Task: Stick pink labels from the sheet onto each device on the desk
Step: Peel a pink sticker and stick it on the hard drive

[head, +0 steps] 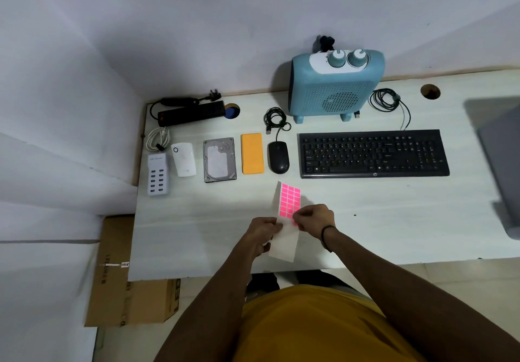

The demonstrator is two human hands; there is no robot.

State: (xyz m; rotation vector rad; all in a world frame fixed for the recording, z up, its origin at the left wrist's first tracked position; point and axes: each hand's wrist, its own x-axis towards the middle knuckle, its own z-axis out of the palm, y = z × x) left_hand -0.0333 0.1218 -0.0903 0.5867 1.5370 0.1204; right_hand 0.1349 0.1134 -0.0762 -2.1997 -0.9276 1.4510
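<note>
Head view looks down on a pale desk with one person standing at its near edge. Both hands hold one label sheet above the desk's front middle: the left hand pinches the sheet's left edge, and the right hand has its fingertips closed on a pink label at the lower right corner of the pink block. Pink labels fill only the upper part of the sheet, three columns wide; the lower part is bare backing. Seven devices lie in a row or behind it, none showing a pink label: one white USB hub, one white plug-in box, one hard drive, one orange power bank, one black mouse, one black keyboard, and one blue heater behind the keyboard. One black power strip sits at the back left.
</note>
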